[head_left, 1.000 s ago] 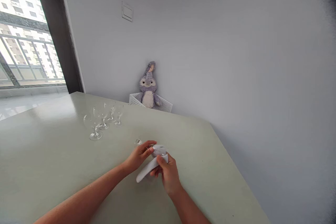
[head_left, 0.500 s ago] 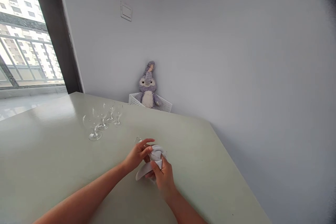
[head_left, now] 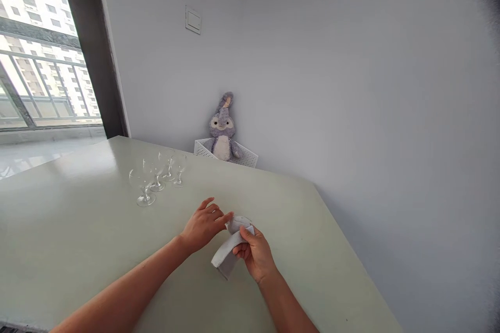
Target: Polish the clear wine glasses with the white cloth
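Cloth [head_left: 227,252], pale grey, as seen in the head view: it lies between the two hands, above the near middle of the table [head_left: 312,265]. The right hand [head_left: 257,254] has its grip closed on it, thumb over the upper face and fingers beneath. From this grip the long axis of the loose strip slopes down and to the left, toward the wearer; a bunched part lies beyond the thumb, up and to the left. The left hand [head_left: 203,226] is nearer that bunched part, its thumb side touching or just beside it; whether its spread fingers grasp anything cannot be told. Four stemmed glasses [head_left: 157,186] stand upright, well apart, beyond the left hand.
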The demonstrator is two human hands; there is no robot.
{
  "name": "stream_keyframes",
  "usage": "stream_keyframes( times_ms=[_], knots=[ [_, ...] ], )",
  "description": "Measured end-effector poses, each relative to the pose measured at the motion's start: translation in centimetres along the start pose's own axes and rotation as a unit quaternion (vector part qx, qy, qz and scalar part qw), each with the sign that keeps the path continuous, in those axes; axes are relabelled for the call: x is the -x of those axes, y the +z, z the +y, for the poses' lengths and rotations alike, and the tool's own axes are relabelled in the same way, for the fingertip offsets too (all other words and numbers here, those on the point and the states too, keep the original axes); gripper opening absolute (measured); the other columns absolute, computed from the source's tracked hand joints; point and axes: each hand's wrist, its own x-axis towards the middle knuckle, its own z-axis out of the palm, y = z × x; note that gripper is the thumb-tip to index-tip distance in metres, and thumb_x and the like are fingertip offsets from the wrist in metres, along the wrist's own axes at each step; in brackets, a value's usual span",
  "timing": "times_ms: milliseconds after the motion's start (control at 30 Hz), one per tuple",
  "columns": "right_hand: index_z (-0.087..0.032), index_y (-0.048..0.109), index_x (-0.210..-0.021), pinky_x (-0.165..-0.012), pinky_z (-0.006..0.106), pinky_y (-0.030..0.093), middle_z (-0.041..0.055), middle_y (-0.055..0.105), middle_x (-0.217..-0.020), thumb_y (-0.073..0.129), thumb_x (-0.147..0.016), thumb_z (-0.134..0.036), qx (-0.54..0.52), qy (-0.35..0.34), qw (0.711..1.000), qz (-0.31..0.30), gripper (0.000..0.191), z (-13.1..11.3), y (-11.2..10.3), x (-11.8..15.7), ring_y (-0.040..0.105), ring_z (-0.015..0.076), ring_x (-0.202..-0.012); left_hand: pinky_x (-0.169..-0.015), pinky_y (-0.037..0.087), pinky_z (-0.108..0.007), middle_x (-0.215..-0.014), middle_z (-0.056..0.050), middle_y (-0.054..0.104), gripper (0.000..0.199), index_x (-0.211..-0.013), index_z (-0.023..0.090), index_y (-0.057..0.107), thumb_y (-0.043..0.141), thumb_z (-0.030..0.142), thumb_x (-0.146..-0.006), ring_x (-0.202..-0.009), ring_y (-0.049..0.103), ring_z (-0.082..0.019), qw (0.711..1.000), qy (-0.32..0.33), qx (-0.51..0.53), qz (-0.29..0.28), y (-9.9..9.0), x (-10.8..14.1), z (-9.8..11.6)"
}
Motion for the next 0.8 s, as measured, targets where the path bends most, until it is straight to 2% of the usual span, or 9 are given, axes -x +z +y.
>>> stream_keyframes(
  times_ms=[133,300,367,433,500,567,667,733,800],
  knots=[
    [-0.015,0.054,-0.087,-0.036,0.018,0.036,-0.0022,0.057,-0.052,0.059,-0.074,-0.038,0.121,-0.037,0.989,-0.073,0.027,-0.9,-0.8,0.3,0.055,0.0115,-0.039,-0.073,0.041,-0.030,-0.066,-0.001,0.063,0.033,-0.113,0.023,0.052,0.047,0.036,-0.083,-0.063,0.056,-0.014,0.997,-0.019,0.049,-0.050,0.4,0.4,-0.3],
    [-0.018,0.058,-0.097,-0.050,0.026,0.046,-0.0016,0.059,-0.066,0.054,-0.075,-0.029,0.264,-0.062,0.949,-0.159,0.025,-3.6,-1.6,1.5,0.058,0.0138,-0.052,-0.062,0.037,-0.023,-0.062,0.002,0.061,0.039,-0.110,0.026,0.056,0.050,0.046,-0.078,-0.057,0.051,-0.011,0.966,-0.145,0.191,-0.095,0.6,0.5,0.4],
    [-0.018,0.061,-0.093,-0.054,0.027,0.047,-0.0007,0.059,-0.073,0.055,-0.074,-0.028,0.300,-0.067,0.936,-0.174,0.023,-4.5,-1.9,1.9,0.057,0.0154,-0.061,-0.057,0.035,-0.020,-0.058,0.005,0.056,0.041,-0.110,0.027,0.058,0.054,0.046,-0.074,-0.053,0.046,-0.009,0.933,-0.197,0.273,-0.131,0.5,0.4,0.8],
    [-0.019,0.064,-0.088,-0.059,0.027,0.047,-0.0004,0.059,-0.078,0.056,-0.072,-0.025,0.338,-0.080,0.920,-0.181,0.019,-5.2,-2.3,2.1,0.056,0.0160,-0.069,-0.054,0.034,-0.019,-0.056,0.006,0.053,0.044,-0.111,0.026,0.058,0.058,0.044,-0.071,-0.050,0.042,-0.007,0.885,-0.237,0.361,-0.172,0.2,0.2,1.0],
    [-0.019,0.066,-0.086,-0.065,0.026,0.045,-0.0005,0.060,-0.082,0.056,-0.071,-0.023,0.373,-0.093,0.903,-0.193,0.018,-5.9,-2.7,2.2,0.055,0.0157,-0.073,-0.052,0.035,-0.019,-0.056,0.006,0.052,0.047,-0.112,0.023,0.057,0.059,0.042,-0.069,-0.049,0.040,-0.007,0.838,-0.263,0.431,-0.208,-0.1,-0.1,1.1],
    [-0.020,0.066,-0.088,-0.069,0.026,0.043,-0.0002,0.061,-0.085,0.055,-0.073,-0.024,0.385,-0.101,0.894,-0.204,0.019,-6.4,-3.3,2.1,0.054,0.0159,-0.077,-0.051,0.036,-0.020,-0.057,0.005,0.052,0.048,-0.111,0.022,0.059,0.060,0.042,-0.067,-0.049,0.040,-0.007,0.808,-0.281,0.465,-0.228,-0.4,-0.3,1.0],
    [-0.019,0.065,-0.092,-0.066,0.027,0.043,0.0008,0.061,-0.082,0.054,-0.075,-0.029,0.371,-0.116,0.906,-0.164,0.023,-6.8,-4.5,1.7,0.054,0.0160,-0.075,-0.050,0.036,-0.021,-0.057,0.003,0.053,0.048,-0.108,0.020,0.060,0.060,0.042,-0.066,-0.048,0.041,-0.008,0.796,-0.318,0.468,-0.216,-0.5,-0.4,0.5],
    [-0.018,0.063,-0.096,-0.064,0.027,0.043,0.0013,0.062,-0.079,0.053,-0.077,-0.035,0.358,-0.147,0.919,-0.079,0.028,-6.8,-5.5,1.1,0.055,0.0158,-0.070,-0.048,0.036,-0.021,-0.058,0.002,0.055,0.050,-0.109,0.018,0.059,0.059,0.043,-0.066,-0.049,0.043,-0.009,0.795,-0.363,0.449,-0.187,-0.4,-0.4,0.0],
    [-0.017,0.061,-0.103,-0.067,0.029,0.044,0.0039,0.064,-0.084,0.050,-0.078,-0.040,0.348,-0.205,0.914,0.028,0.035,-6.4,-6.2,0.4,0.056,0.0180,-0.074,-0.046,0.035,-0.021,-0.060,0.000,0.057,0.052,-0.112,0.018,0.057,0.056,0.044,-0.067,-0.049,0.044,-0.010,0.793,-0.415,0.419,-0.155,-0.4,-0.5,-0.5]
  ],
)
